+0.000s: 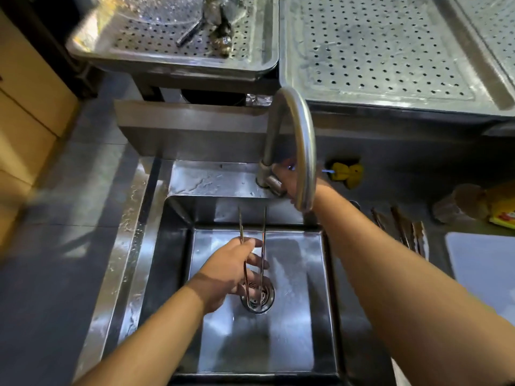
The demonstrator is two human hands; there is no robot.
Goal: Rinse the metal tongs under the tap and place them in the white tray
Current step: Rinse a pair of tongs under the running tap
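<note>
My left hand (228, 270) grips a pair of thin metal tongs (263, 240) over the steel sink (178, 246). The tongs' tips point away from me toward the sink's back wall, and their bend hangs above the drain (266, 298). My right hand (289, 181) reaches behind the curved tap spout (302, 140) and holds the tap's lever (274, 185) at its base. I see no water stream from the spout. A corner of the white tray (485, 268) lies at the right edge.
Several more tongs (404, 229) lie on the counter right of the sink. A yellow sponge (347, 172) and a yellow packet (501, 210) sit further right. Perforated steel drain racks (376, 51) stand behind the sink, the left one (167, 48) holding utensils.
</note>
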